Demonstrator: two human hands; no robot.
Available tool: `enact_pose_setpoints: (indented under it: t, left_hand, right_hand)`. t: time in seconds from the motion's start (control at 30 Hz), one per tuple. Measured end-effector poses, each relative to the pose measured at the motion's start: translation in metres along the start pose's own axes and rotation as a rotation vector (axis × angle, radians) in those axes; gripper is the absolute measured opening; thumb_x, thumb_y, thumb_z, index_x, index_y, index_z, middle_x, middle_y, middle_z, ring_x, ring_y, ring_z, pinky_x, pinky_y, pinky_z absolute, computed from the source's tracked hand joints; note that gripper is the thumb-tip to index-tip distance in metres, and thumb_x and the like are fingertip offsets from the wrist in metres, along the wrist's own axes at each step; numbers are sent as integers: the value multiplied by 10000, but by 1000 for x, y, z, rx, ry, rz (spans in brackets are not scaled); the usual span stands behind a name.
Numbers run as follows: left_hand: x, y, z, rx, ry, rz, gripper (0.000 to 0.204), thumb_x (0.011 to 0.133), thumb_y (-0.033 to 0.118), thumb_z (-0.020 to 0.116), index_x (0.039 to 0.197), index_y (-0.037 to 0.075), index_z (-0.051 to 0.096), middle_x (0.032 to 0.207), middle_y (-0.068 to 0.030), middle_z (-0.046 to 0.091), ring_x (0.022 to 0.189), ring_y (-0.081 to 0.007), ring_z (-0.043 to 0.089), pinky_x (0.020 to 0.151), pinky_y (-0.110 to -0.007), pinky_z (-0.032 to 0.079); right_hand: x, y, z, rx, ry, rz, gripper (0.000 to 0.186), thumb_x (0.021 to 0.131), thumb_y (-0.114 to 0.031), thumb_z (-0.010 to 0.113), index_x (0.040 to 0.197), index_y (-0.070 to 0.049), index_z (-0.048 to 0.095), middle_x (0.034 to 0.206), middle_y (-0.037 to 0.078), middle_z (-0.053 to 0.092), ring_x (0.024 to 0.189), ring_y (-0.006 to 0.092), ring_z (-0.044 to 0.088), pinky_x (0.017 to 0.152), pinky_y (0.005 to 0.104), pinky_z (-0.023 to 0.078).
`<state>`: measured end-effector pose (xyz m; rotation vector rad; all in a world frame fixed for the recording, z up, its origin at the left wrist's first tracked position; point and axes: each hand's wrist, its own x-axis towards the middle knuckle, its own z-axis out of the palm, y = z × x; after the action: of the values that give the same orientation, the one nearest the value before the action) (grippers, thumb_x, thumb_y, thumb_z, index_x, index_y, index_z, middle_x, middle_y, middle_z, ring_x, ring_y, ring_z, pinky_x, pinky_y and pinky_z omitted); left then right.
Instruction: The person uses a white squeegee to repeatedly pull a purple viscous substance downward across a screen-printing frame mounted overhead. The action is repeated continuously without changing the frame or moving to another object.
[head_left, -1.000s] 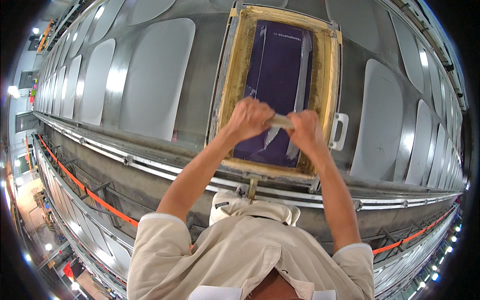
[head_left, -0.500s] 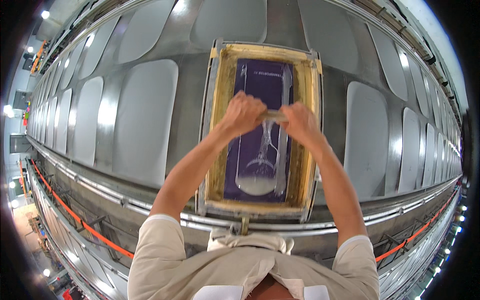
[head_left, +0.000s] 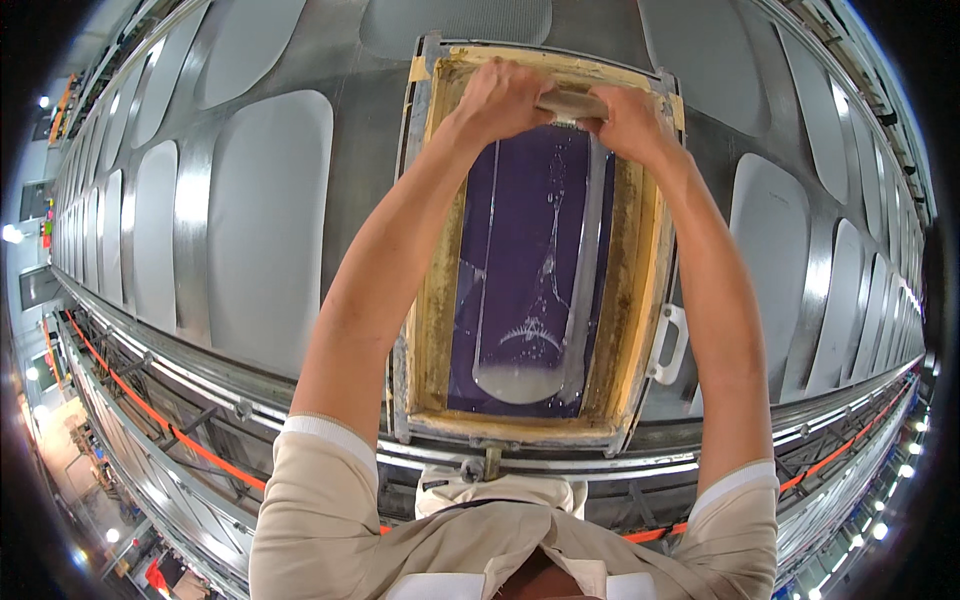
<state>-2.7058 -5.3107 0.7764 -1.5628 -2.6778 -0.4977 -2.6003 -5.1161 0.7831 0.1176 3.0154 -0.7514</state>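
A screen-printing frame [head_left: 652, 240] with yellow-taped inner edges lies in front of me, its long sides running away from my body. Purple mesh [head_left: 525, 225] fills its middle, streaked with clear, wet-looking ink [head_left: 518, 382] that pools at the near end. Both hands grip a squeegee with a pale wooden handle [head_left: 572, 104] near the far end of the mesh. My left hand [head_left: 503, 100] is closed round its left part, and my right hand [head_left: 635, 120] round its right part. The squeegee's blade is mostly hidden by the hands and handle.
Grey rounded panels [head_left: 268, 220] lie in rows along the long metal table [head_left: 365, 190] on both sides. A white handle [head_left: 668, 345] stands beside the frame's right side. Metal rails [head_left: 240, 408] run along the near edge, with an orange-red strip [head_left: 175, 433] below them.
Both hands have pushed the squeegee away from me, from mid-mesh to the far end. My arms are stretched further out, and the ink streak behind the squeegee is longer.
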Motion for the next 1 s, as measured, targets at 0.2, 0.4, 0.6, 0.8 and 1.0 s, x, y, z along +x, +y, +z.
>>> enact_pose_setpoints:
  t: [0.2, 0.4, 0.6, 0.8, 1.0]
  left_hand:
    - [-128, 83, -4, -93, 61, 44, 237, 729, 242, 824, 894, 120, 706, 812, -60, 681, 809, -305, 665, 759, -435, 494]
    - [-275, 198, -15, -160, -9, -37, 231, 686, 172, 800, 895, 136, 709, 914, 4, 706, 784, -223, 635, 786, -383, 471]
    - [-308, 233, -28, -110, 20, -58, 256, 700, 123, 760, 952, 141, 720, 1033, 29, 703, 894, -200, 620, 814, -355, 463]
    - [-327, 235, -8, 41, -25, -108, 131, 705, 173, 698, 836, 184, 697, 923, 18, 663, 936, -215, 611, 834, -386, 472]
    - [-325, 228, -9, -112, 130, -136, 157, 692, 178, 741, 847, 167, 711, 913, 20, 664, 937, -206, 608, 888, -374, 423]
  right_hand:
    - [-133, -55, 18, 22, -16, -129, 200, 796, -161, 793, 920, -53, 680, 788, 202, 664, 832, 403, 659, 761, 499, 532]
    - [-308, -100, 55, 63, -92, -137, 279, 772, -162, 804, 989, -39, 682, 1010, 152, 661, 1000, 339, 629, 887, 470, 506]
    - [-327, -67, 18, 319, 79, -45, 464, 901, -408, 712, 1147, -17, 674, 1163, 148, 683, 1103, 363, 610, 981, 460, 459]
    - [-289, 50, 78, 251, 398, 617, 505, 1006, -471, 540, 1140, 3, 652, 1127, 205, 691, 1089, 414, 636, 971, 495, 474]
    - [-269, 83, 62, 319, 533, 554, 289, 998, -295, 628, 976, -10, 665, 881, 112, 662, 774, 241, 587, 724, 417, 478]
